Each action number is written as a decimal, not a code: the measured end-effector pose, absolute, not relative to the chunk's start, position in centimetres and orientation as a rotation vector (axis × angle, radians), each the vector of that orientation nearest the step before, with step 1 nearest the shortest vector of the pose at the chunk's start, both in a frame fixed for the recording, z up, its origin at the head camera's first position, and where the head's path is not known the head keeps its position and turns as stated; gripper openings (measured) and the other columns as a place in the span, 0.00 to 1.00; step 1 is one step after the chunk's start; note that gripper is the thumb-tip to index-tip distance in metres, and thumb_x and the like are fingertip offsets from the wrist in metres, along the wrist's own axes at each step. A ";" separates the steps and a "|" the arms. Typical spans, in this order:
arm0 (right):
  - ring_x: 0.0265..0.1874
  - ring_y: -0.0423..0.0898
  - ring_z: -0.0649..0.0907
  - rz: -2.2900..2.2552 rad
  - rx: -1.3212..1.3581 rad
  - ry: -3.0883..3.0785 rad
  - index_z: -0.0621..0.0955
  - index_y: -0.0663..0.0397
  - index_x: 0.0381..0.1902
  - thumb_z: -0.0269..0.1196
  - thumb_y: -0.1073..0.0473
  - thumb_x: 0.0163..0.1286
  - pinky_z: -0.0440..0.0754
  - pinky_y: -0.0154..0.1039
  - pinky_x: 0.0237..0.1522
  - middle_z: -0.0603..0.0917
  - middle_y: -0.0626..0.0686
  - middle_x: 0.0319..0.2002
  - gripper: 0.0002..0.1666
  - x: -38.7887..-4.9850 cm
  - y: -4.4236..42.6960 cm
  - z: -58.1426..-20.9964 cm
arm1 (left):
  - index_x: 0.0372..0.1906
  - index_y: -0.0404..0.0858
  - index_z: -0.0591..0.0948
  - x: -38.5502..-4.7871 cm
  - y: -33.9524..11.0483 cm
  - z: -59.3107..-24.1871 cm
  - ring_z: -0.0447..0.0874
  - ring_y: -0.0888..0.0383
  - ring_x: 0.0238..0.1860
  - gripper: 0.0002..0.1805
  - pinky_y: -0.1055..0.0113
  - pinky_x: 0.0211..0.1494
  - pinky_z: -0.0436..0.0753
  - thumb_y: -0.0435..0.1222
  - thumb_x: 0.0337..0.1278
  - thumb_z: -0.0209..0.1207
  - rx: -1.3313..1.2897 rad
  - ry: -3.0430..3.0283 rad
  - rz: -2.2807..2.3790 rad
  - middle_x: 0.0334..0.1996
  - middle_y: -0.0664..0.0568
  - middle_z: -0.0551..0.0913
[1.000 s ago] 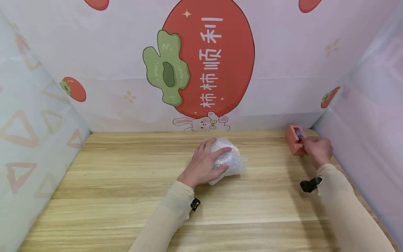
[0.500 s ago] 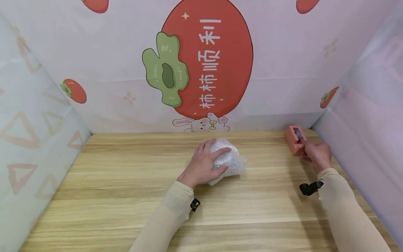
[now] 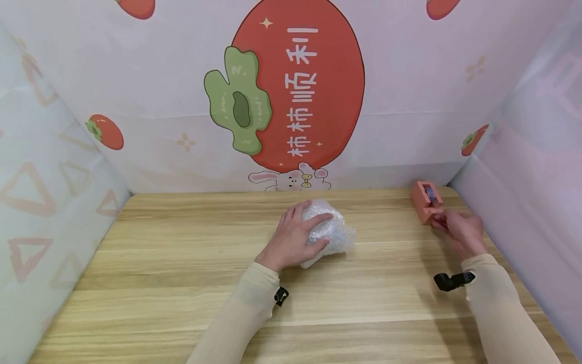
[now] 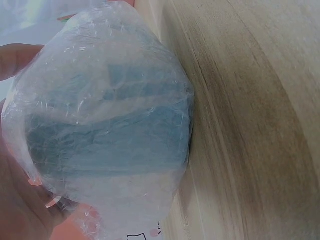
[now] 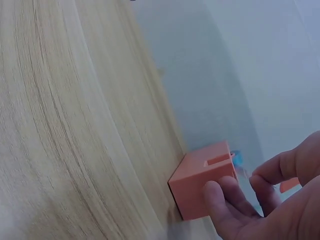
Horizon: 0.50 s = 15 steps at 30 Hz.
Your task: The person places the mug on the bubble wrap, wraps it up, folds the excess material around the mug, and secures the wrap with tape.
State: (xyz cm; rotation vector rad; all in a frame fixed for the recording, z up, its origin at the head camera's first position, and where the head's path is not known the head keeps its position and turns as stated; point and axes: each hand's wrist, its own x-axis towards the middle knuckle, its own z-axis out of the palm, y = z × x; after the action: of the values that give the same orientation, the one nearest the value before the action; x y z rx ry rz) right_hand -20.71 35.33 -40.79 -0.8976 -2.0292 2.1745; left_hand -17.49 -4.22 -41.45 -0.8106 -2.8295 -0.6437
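Near the middle of the table lies a bubble-wrapped bundle point(image 3: 328, 228). My left hand point(image 3: 293, 237) grips it from the left, thumb and fingers spread round its side and top. Through the clear wrap, the left wrist view shows something white and light blue inside the bundle point(image 4: 115, 135). A coral tape dispenser point(image 3: 423, 203) with a bluish tape roll stands at the back right. My right hand point(image 3: 463, 230) is at its front end, fingers curled, pinching the tape's end. A clear strip of tape point(image 5: 242, 171) shows faintly between the roll and my fingers.
The wooden table point(image 3: 182, 283) meets a printed backdrop point(image 3: 159, 146) at the rear. Cloth side walls stand left and right, the right wall point(image 3: 536, 202) close to my right hand. A small black camera point(image 3: 453, 281) sits on the right wrist.
My right hand has drawn back from the roll, toward me and slightly right, to the dispenser's front end. My left hand and the bundle have stayed in place.
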 end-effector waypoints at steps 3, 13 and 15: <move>0.26 0.40 0.86 2.259 -0.862 -1.944 0.81 0.60 0.31 0.52 0.68 0.73 0.86 0.33 0.37 0.83 0.50 0.25 0.12 -20.3 35.4 -40.8 | 0.70 0.61 0.75 -17.5 -4.2 -41.4 0.56 0.44 0.74 0.28 0.42 0.72 0.63 0.54 0.64 0.60 -0.811 -2.832 -0.646 0.74 0.42 0.61; 0.28 0.42 0.88 2.362 -0.840 -1.843 0.82 0.53 0.36 0.55 0.60 0.77 0.87 0.37 0.37 0.86 0.49 0.26 0.10 -19.7 36.0 -41.6 | 0.70 0.61 0.75 -17.6 -4.2 -41.5 0.56 0.45 0.74 0.29 0.43 0.72 0.63 0.55 0.64 0.60 -0.800 -2.833 -0.659 0.74 0.42 0.61; 0.28 0.42 0.88 2.354 -0.864 -1.856 0.82 0.52 0.37 0.56 0.58 0.77 0.88 0.38 0.36 0.85 0.49 0.26 0.10 -19.6 36.1 -41.8 | 0.70 0.61 0.75 -17.5 -4.2 -41.5 0.56 0.45 0.74 0.29 0.43 0.72 0.62 0.55 0.64 0.60 -0.796 -2.834 -0.660 0.74 0.43 0.61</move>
State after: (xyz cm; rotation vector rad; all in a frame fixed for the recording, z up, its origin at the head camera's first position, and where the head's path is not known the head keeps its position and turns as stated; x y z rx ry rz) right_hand -19.59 36.07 -41.85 -0.8638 -1.8560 2.3541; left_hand -17.54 -4.15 -41.55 -0.7961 -2.8341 -0.6603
